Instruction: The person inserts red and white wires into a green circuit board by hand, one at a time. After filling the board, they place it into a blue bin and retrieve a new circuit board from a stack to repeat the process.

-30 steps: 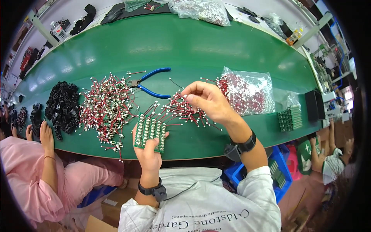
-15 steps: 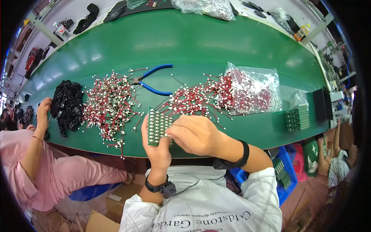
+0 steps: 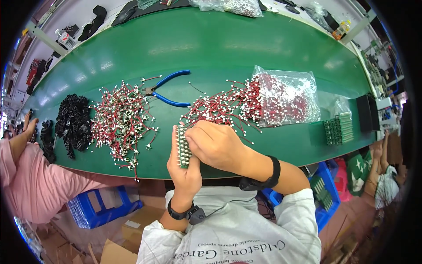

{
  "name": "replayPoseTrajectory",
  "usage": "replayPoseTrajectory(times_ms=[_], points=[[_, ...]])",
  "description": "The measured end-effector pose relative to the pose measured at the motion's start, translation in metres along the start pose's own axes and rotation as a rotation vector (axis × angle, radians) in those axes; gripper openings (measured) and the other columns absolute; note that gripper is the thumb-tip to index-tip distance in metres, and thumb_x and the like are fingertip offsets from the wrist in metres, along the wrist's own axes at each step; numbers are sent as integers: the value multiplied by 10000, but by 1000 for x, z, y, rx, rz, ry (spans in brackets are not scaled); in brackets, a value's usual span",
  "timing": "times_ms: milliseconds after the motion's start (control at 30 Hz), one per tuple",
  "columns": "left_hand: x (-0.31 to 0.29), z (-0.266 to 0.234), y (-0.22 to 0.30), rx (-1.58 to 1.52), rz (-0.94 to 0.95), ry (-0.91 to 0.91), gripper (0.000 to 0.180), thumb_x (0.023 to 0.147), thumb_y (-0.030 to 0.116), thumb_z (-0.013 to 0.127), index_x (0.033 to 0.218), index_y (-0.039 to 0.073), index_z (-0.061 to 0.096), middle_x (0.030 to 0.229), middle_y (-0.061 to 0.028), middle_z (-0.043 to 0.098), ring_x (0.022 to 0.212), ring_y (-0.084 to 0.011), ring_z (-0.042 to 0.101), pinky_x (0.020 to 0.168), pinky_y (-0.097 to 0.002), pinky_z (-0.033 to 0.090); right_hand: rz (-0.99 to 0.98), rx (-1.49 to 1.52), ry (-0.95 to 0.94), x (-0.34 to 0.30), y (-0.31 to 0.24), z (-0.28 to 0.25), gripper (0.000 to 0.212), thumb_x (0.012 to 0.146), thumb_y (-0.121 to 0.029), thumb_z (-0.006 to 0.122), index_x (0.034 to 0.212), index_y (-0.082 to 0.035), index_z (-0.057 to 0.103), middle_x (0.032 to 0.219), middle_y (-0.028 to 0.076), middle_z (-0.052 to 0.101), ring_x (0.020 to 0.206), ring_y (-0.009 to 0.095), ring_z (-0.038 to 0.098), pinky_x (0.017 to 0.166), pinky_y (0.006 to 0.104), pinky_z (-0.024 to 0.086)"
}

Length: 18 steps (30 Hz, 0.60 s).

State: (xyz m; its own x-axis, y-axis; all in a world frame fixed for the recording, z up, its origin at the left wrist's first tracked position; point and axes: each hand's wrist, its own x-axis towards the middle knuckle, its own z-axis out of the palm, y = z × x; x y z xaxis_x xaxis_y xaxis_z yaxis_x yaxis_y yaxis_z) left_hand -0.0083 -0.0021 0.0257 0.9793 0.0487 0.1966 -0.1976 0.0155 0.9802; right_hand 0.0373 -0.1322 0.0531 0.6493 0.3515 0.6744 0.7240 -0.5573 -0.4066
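Observation:
My left hand (image 3: pixel 186 177) grips a green circuit board panel (image 3: pixel 183 149) lined with rows of small white connectors, held over the table's near edge. The panel is tilted, so its face shows narrow. My right hand (image 3: pixel 216 147) is closed in a pinch against the panel's right side; what its fingertips hold is hidden. Just beyond lies a spread of red wire leads with white plugs (image 3: pixel 211 108), running out of a clear plastic bag (image 3: pixel 303 99). To the left are a heap of wired connectors (image 3: pixel 121 125) and blue-handled cutting pliers (image 3: pixel 169 79).
A pile of black plastic parts (image 3: pixel 74 125) lies farther left, near a co-worker in a pink top (image 3: pixel 28 180). Stacked green boards (image 3: pixel 338 130) and a black box (image 3: pixel 367 113) stand at the right end. Blue crates (image 3: pixel 103 204) sit below the table's edge.
The panel has turned from facing me to a steeper, narrower angle, and my right fingers have moved up along it. The co-worker has shifted left, the hand leaving the black pile.

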Motion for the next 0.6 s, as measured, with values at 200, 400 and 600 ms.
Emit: replayPoseTrajectory(times_ms=[200,400,600], points=[[-3,-7,-5,319,105,-51,609,840,-73,501,1428,-126,351,1326,-274,540,1178,-361,582,996,-384,445,-25,-38,-32,-1,-2,-4,111,771,-8,682,858,0,614,749,72,571,626,214,592,514,322,508],[-1,-10,-2,254,127,-50,644,825,-88,483,1447,-118,320,1329,-274,536,1143,-364,591,981,-392,455,-2,32,-14,2,-5,-7,112,778,1,696,852,-6,613,755,79,577,628,230,599,527,333,508],[-1,-13,0,282,124,-78,694,808,-103,457,1476,-109,267,1430,-275,462,1163,-313,588,977,-356,454,1,79,26,2,0,-3,122,784,9,706,856,-4,608,772,89,586,631,245,601,537,345,504]])
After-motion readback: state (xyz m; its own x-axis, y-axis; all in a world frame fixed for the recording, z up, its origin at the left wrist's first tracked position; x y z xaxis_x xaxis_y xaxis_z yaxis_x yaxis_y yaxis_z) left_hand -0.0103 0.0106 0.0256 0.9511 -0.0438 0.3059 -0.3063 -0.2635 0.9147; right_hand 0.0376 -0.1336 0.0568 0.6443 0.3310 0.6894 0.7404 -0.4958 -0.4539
